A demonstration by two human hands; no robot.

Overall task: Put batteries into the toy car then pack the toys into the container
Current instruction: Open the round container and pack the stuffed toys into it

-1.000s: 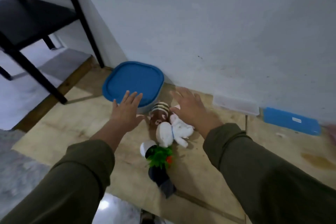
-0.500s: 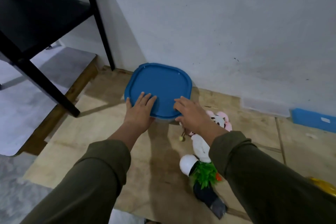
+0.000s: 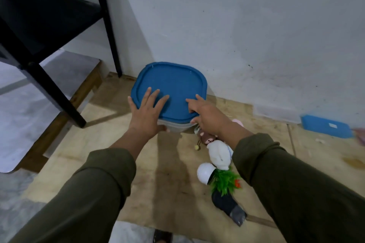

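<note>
Head view: the container (image 3: pixel 173 125), a clear tub under a blue lid (image 3: pixel 171 89), sits on the floor (image 3: pixel 94 152) against the wall (image 3: pixel 256 35). Both hands are on its near side. The left hand (image 3: pixel 147 113) lies flat on the lid with fingers spread and straight, thumb down at the near rim; it grips nothing. The right hand (image 3: pixel 207 114) has its fingers curled over the lid's near right edge, thumb under the rim, so it appears to pinch that edge.

The toys lie just beside the container, to its right and nearer the person: a small brown bear (image 3: pixel 207 139), a white plush (image 3: pixel 219 154), a white ball (image 3: pixel 205 172), a green tuft (image 3: pixel 225 181) and a dark piece (image 3: pixel 227 202). A pink toy (image 3: pixel 238 122) shows behind the right wrist. No toy car and no batteries are visible.

Judging by this, the step in hand is opening the container, with packing not yet begun. The next move calls for lifting the lid at the right corner while the left hand steadies the tub, then setting the lid aside, clear of the toys.

A black rack (image 3: pixel 59 45) stands to the left; a second blue lid (image 3: pixel 325 126) lies far right by the wall.
</note>
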